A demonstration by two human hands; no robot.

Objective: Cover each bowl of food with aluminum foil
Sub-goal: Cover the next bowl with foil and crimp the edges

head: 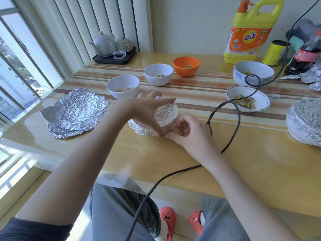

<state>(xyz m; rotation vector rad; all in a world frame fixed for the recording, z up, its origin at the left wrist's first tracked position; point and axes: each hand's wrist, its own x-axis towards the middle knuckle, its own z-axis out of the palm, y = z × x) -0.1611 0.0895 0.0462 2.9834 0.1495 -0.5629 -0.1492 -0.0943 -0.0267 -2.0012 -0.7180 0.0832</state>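
Note:
A foil-wrapped bowl [165, 116] sits at the middle of the table. My left hand [147, 110] spans its top, thumb at the near edge and fingers over the far rim, gripping it. My right hand [185, 131] pinches the foil at the bowl's lower right side. Loose foil sheets [74, 112] lie stacked to the left. Uncovered bowls with food stand behind: two white ones [123, 86] [158, 74], an orange one [186, 66], a blue-patterned one [252, 72] and a shallow rimmed one [248, 101]. Another foil-covered bowl [304, 121] rests at the right edge.
A dark cable [232, 119] loops across the table right of my hands and down over my lap. A yellow detergent jug [250, 32], a yellow can [274, 53] and a cola bottle [305, 56] stand at the back right. A tea set on a tray [114, 56] sits by the window.

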